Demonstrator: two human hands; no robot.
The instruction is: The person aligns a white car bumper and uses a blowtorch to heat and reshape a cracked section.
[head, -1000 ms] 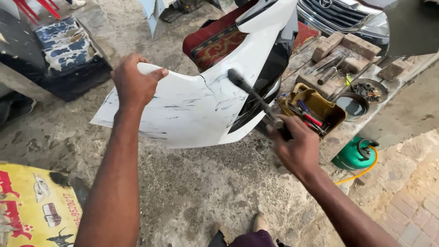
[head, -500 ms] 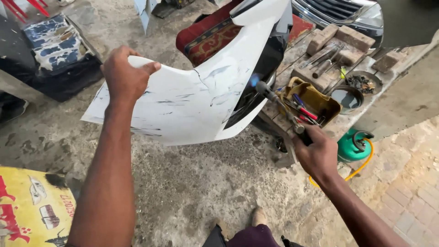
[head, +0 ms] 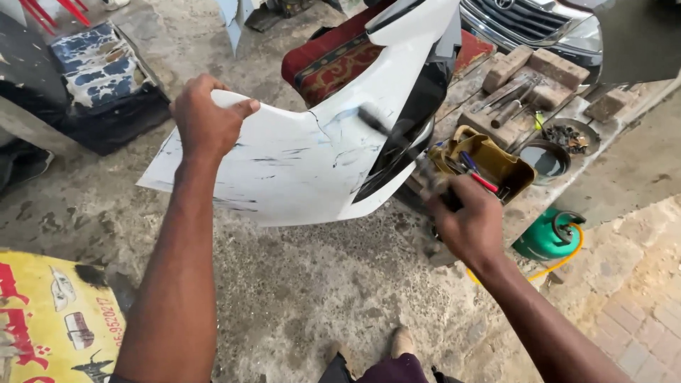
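A white car bumper (head: 305, 167), scuffed with dark marks and cracked, stands tilted on the concrete ground. My left hand (head: 206, 117) grips its upper left edge and holds it up. My right hand (head: 464, 220) is closed around the handle of a hammer (head: 397, 142), which is blurred by motion. The hammer's dark head sits against the bumper's white face near the black grille section (head: 408, 128). My shoe shows at the bottom edge.
A yellow tool tray (head: 496, 167) with screwdrivers sits right of the bumper, beside wooden blocks (head: 528, 71) and round tins (head: 550, 156). A green gas canister (head: 546, 237) with a yellow hose lies lower right. A car front (head: 539, 25) stands behind. A yellow signboard (head: 50, 319) lies lower left.
My right hand swung the hammer away toward the tool tray, then back up, so its head is at the bumper's face again. My left hand kept its grip on the edge.
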